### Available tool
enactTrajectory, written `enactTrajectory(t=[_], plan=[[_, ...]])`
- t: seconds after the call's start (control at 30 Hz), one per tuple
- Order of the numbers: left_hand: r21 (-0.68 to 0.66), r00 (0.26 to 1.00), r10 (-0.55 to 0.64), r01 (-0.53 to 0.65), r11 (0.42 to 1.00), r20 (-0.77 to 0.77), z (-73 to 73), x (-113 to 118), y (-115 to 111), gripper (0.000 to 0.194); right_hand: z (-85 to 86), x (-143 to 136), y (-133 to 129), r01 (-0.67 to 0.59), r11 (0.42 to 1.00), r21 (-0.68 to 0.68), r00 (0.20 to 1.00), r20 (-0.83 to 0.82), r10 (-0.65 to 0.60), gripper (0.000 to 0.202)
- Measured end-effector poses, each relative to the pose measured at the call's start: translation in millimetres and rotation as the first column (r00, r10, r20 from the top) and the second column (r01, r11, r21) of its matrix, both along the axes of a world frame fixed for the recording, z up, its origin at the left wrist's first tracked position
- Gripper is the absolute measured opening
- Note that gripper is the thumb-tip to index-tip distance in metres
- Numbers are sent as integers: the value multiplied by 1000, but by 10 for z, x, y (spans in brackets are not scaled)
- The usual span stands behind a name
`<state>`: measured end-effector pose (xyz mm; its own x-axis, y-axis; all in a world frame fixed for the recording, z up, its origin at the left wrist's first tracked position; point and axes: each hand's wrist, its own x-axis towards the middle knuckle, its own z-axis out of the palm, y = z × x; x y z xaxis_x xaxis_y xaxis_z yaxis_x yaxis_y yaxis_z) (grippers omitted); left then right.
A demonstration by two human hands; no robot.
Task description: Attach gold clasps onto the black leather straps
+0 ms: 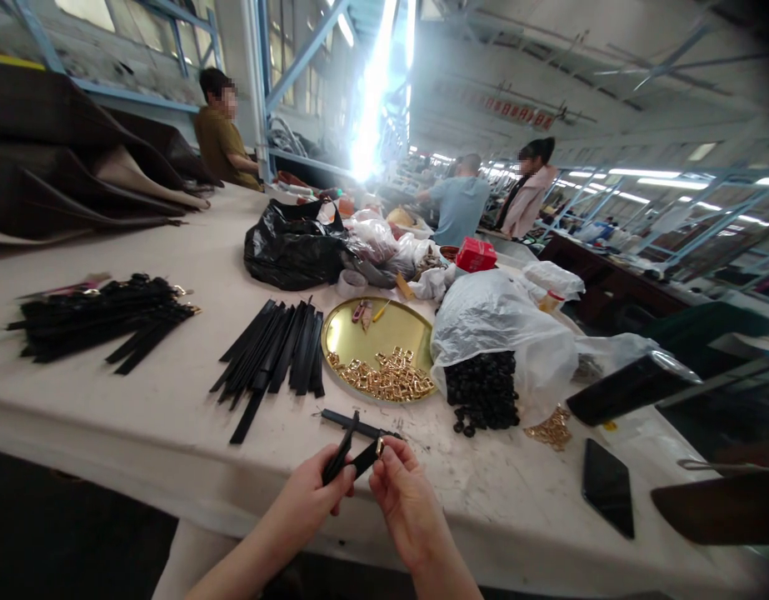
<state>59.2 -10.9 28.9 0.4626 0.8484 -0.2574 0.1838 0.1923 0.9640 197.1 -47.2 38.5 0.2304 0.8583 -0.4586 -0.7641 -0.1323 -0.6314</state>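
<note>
At the table's front edge, my left hand [322, 487] is closed around black straps [339, 454], which stick out above and to the right of its fingers. Close beside it, my right hand [404, 481] pinches a small gold buckle [380, 447] at the end of one strap. Another dark strip [350, 423] lies on the table just beyond the hands. Behind that, a round gold tray [334, 327] holds a heap of gold buckles [393, 375] and small tools. Loose black straps [275, 350] lie fanned out left of the tray.
Finished-looking straps with buckles [102, 317] are piled at the left. A plastic bag [502, 317] spills black pieces [484, 387] right of the tray. A phone [607, 487] and black roll [627, 387] lie farther right. Behind are a black bag [293, 246] and several people.
</note>
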Motion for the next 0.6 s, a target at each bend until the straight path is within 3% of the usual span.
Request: enactTrajectory(t=[0.13,0.23,0.33,0.47,0.6], plan=[[231,989,-54,85,969,-138,87,-64,-1,13,-43,-22,-38,-37,999,-34,999,-29,36,32],[315,980,-65,123,941,-188,179,-80,-2,20,-85,-88,-82,-98,995,-23,994,54,99,32],[216,993,-50,72,974,-106,213,-21,-29,11,-148,-179,-100,-113,991,71,946,313,85,25],[-50,996,-7,11,999,86,207,62,-70,24,-241,-227,-92,-68,990,121,843,538,-8,29],[-78,991,-20,30,996,135,176,50,-57,34,-234,-175,-102,-111,983,146,760,650,-11,25]])
